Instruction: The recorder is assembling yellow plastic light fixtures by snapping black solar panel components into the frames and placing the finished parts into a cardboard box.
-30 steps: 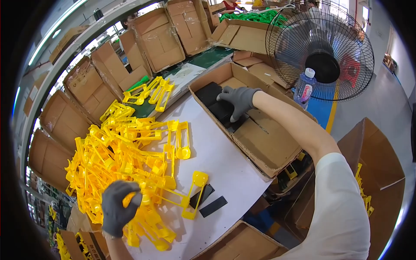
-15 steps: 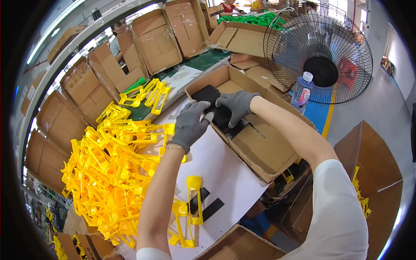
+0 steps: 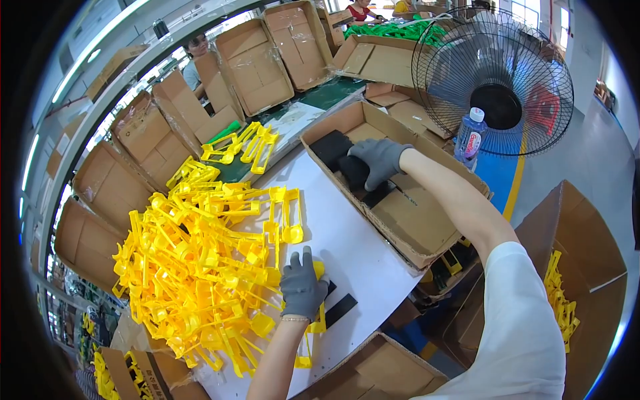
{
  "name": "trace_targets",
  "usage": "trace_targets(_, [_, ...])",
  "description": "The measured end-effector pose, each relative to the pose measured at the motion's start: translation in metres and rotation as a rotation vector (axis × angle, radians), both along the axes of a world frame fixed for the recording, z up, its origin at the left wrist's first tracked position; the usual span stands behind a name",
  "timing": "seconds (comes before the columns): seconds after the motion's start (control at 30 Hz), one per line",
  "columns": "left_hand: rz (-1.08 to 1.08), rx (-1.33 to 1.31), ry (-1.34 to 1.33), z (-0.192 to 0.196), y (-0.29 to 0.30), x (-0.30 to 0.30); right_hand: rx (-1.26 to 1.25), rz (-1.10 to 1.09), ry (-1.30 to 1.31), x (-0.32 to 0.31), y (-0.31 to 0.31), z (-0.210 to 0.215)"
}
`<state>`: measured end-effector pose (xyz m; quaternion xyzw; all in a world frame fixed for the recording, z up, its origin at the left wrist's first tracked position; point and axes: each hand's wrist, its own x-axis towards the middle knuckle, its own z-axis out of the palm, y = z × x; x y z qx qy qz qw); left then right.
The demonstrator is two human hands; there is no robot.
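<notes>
Left hand (image 3: 303, 287): fingers apart | right hand (image 3: 381, 162): can't tell | 2 black strips (image 3: 342, 310) on table (image 3: 373, 277)

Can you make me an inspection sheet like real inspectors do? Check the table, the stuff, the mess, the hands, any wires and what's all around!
Surface: white tabletop, partly covered by the yellow heap.
Job's things: yellow plastic pieces heaped; a black strip on the tabletop; black pieces in a cardboard box.
Clutter: capped bottle beside the fan.
Hands: both gray-gloved; left hand open over a yellow piece, contact unclear; right hand on the black pieces, grip unclear.
Cables: nothing seen.
Surroundings: upright cartons behind the heap; green pieces and other people in the background.
</notes>
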<state>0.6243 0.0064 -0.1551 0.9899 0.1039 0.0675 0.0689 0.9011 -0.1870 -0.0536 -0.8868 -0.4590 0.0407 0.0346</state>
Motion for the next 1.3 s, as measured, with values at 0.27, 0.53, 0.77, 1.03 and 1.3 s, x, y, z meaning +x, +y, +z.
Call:
trace_targets(0.27, [-0.097, -0.1, -0.157, 0.001, 0.015, -0.018, 0.452, 0.102, -0.073, -0.064, -0.036, 0.084])
trace_targets(0.53, [-0.195, 0.036, -0.043, 0.022, 0.043, -0.102, 0.062, 0.419, 0.089, -0.196, 0.026, 0.03])
trace_targets(0.77, [-0.371, 0.087, -0.016, 0.009, 0.063, -0.167, -0.033, 0.352, 0.159, -0.217, 0.062, -0.069])
trace_targets(1.03, [-0.331, 0.062, -0.062, 0.015, 0.057, -0.193, 0.129, 0.243, 0.034, -0.22, 0.073, -0.118])
trace_targets(1.3, [-0.088, -0.004, -0.427, 0.037, 0.049, -0.246, 0.607, 0.156, 0.05, -0.25, 0.043, -0.098])
